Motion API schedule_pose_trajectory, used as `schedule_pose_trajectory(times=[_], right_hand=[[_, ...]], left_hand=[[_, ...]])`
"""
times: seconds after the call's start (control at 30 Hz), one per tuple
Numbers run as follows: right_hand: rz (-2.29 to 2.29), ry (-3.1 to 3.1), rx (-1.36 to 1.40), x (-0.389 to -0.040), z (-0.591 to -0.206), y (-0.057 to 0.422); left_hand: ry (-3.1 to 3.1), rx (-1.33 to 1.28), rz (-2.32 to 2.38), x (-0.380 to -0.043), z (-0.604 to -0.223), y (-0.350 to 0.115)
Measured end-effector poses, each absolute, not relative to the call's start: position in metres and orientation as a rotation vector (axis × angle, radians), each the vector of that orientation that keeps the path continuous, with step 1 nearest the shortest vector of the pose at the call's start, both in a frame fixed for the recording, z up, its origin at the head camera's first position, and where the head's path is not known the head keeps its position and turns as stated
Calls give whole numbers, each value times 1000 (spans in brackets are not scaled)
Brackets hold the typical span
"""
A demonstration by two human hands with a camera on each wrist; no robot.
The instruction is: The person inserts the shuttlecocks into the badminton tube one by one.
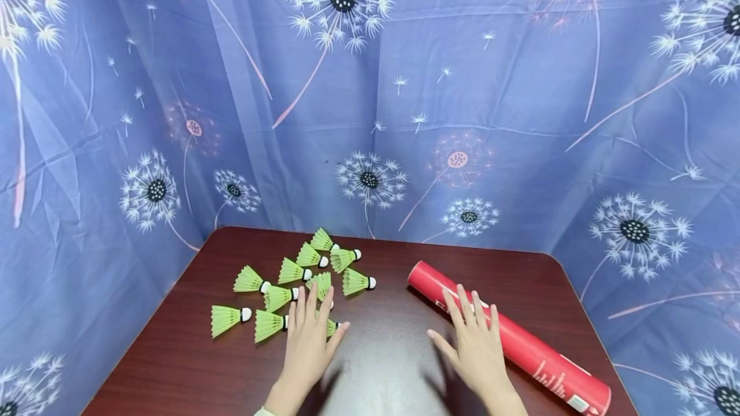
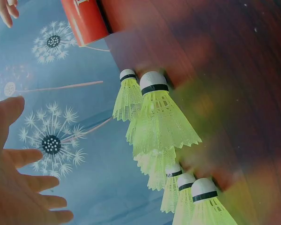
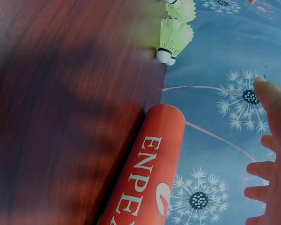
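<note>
In the head view, my left hand (image 1: 308,345) hovers with straight, spread fingers over the near edge of a group of yellow-green shuttlecocks (image 1: 224,320). It partly hides a few of them. My right hand (image 1: 476,352), also with fingers spread, is held over the middle of a red shuttlecock tube (image 1: 537,355) that lies slantwise on the table. Neither hand holds anything. The left wrist view shows the shuttlecocks (image 2: 164,117) on their sides, white corks and black bands visible, beside the left hand (image 2: 28,183). White lettering runs along the tube (image 3: 152,164) in the right wrist view, left of the right hand (image 3: 276,154).
The dark reddish-brown wooden table (image 1: 173,352) has rounded far corners. A blue curtain (image 1: 405,95) with dandelion prints hangs around its back and sides. Between the hands the tabletop shines with reflected light.
</note>
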State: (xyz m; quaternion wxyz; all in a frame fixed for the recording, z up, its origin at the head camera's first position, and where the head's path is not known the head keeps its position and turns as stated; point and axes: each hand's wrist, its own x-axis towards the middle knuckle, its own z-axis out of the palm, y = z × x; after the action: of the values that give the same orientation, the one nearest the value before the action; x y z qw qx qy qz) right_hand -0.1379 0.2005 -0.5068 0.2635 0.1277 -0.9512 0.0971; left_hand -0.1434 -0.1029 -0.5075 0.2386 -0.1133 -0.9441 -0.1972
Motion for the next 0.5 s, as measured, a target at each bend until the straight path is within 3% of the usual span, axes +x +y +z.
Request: schedule_pose_trajectory(times=[0.5], right_hand=[[337, -2565, 424, -152, -506, 232]], left_hand=[[-2531, -338, -783, -144, -511, -109]])
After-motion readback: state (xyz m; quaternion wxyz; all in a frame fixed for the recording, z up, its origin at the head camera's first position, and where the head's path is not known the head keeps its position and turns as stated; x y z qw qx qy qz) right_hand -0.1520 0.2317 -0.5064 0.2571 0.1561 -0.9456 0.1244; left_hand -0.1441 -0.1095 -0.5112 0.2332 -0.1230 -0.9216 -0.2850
